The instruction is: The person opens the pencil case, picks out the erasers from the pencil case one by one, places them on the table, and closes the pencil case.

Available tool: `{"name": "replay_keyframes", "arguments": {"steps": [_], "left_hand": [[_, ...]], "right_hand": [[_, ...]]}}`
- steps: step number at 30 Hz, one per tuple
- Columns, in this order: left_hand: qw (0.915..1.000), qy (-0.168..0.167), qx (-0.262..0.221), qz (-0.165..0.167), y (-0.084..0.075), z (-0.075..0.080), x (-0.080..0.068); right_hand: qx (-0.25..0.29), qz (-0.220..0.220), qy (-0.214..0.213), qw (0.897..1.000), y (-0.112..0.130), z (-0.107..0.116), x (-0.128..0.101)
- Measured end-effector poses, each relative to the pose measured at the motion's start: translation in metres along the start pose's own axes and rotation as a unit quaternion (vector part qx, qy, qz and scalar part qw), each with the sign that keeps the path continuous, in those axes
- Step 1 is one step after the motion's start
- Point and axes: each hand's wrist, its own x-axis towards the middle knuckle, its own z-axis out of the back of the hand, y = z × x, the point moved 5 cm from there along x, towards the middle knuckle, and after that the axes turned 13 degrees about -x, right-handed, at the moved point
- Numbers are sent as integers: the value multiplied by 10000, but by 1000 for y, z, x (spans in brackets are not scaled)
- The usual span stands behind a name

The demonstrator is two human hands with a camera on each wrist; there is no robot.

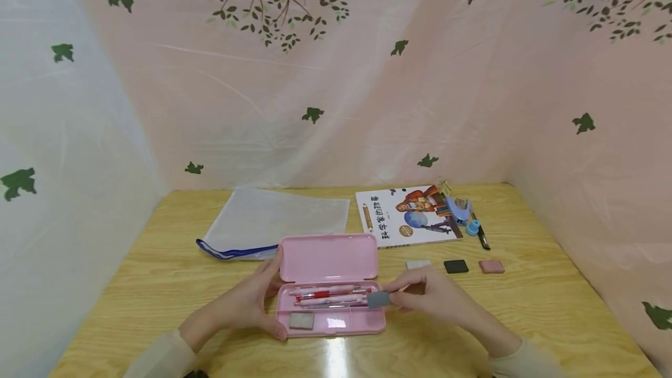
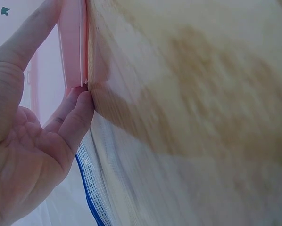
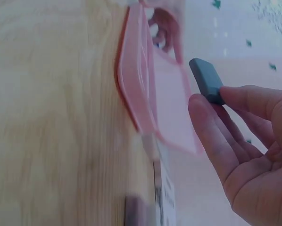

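At lower centre of the head view, the left hand [image 1: 247, 305] grips the left end of the open pink pencil case [image 1: 329, 284], fingers curled round it; the right hand [image 1: 438, 299] pinches a grey eraser [image 1: 379, 299] at the case's right edge, above the wooden table [image 1: 157, 284]

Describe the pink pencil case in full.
The pink pencil case looks like hard plastic and lies open on the wooden table, its hinged lid raised toward the far wall. Its tray holds several pens and a grey eraser. The left hand holds its left end; the right hand pinches a dark grey eraser at its right edge.
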Motion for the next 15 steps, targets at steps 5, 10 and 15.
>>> {"name": "replay_keyframes", "arguments": {"steps": [5, 10, 15], "left_hand": [[9999, 6, -109, -78, 0, -2, -1], [9998, -3, -117, -132, -1, -2, -2], [9999, -9, -114, -99, -3, -2, -2]], "right_hand": [[448, -719, -113, 9963, -25, 38, -25], [246, -1115, -140, 9934, -48, 74, -48], [294, -1305, -140, 9909, -71, 95, -68]]}}
